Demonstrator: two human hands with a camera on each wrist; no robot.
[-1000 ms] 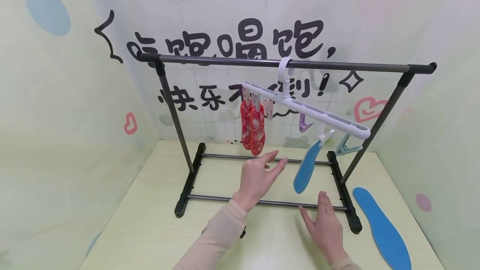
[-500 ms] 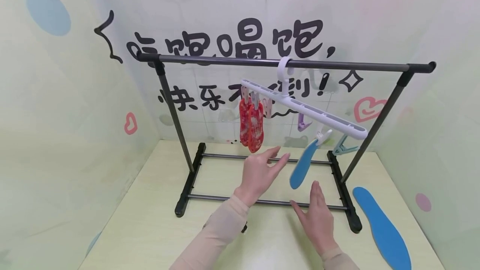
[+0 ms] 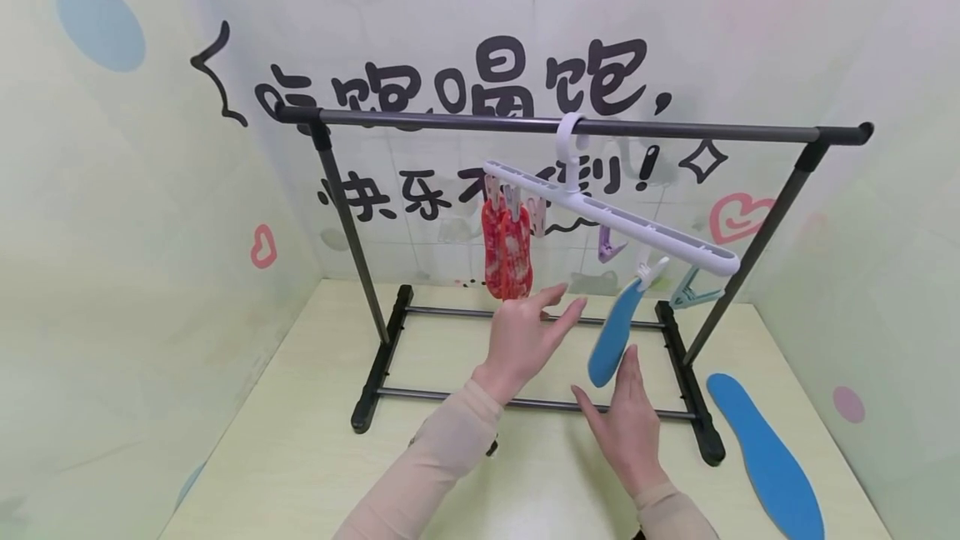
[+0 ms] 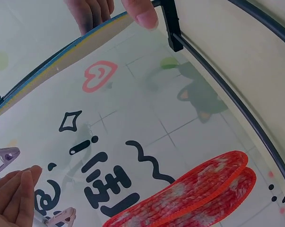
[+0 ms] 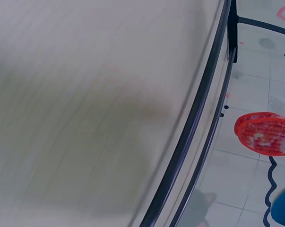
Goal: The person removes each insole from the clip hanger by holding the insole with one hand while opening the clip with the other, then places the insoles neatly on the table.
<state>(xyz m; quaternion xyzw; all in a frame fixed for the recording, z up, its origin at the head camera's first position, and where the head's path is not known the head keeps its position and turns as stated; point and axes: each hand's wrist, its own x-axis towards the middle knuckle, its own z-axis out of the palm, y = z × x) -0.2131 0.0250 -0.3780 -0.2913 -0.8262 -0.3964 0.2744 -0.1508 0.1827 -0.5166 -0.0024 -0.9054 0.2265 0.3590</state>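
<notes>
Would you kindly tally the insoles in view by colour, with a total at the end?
Red insoles: 2, both hanging
Blue insoles: 2, one hanging and one lying on the table
Total: 4

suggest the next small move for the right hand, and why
I'd probably bring the right hand's thumb and fingers lightly together on the lower end of the hanging blue insole to steady it. It slants down from the white clip in the head view, its lower end hangs free, and the hand is open right beside it.
</notes>
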